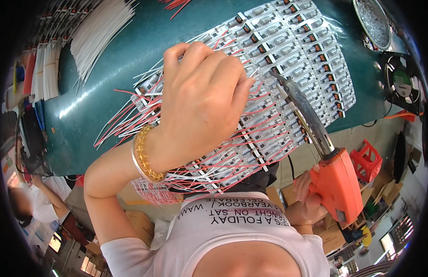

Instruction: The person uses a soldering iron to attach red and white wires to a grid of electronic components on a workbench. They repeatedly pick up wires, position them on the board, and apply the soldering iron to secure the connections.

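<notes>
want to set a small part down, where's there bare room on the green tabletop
One patch of green tabletop lies between the loose white wires and the circuit boards. A narrower strip separates the boards from the black fan. It's crowded around the left grip, where red and white wires overlap the boards.

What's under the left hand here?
Rows of small circuit modules and red and white wires emerge around the left hand. Whatever lies directly beneath its palm and curled fingers is covered.
</notes>
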### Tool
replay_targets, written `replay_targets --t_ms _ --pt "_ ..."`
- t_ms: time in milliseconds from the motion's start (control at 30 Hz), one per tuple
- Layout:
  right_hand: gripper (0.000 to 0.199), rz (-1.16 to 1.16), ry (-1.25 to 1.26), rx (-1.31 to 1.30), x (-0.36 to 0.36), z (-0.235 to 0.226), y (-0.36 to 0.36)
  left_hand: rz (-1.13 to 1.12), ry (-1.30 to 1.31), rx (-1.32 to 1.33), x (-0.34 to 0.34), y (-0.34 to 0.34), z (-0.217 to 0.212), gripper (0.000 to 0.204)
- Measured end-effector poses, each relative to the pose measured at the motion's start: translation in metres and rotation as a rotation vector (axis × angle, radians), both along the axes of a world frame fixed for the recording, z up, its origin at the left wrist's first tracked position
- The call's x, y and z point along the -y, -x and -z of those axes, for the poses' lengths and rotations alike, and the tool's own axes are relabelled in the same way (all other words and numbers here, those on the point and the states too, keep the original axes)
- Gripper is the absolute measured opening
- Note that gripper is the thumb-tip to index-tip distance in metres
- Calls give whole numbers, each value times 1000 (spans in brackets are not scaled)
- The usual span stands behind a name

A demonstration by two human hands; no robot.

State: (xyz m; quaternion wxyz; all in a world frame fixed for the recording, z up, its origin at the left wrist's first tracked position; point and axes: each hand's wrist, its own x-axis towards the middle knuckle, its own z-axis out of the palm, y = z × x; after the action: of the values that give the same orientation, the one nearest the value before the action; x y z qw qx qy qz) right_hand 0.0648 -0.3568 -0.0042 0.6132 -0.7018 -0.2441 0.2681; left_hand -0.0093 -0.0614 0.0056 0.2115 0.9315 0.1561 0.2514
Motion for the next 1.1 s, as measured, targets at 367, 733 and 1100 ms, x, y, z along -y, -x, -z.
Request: replay_targets --t_ms 367,733,1100 --pt "74 81 -135 -98 -4 2 5 -14 112 39 -2 2 -4 13" --pt "50 -62 112 -10 18 -4 -1 32 129 -60 4 3 -7 14" --pt "70 -44 132 58 3 -11 2 36 98 -32 5 2 -5 15"
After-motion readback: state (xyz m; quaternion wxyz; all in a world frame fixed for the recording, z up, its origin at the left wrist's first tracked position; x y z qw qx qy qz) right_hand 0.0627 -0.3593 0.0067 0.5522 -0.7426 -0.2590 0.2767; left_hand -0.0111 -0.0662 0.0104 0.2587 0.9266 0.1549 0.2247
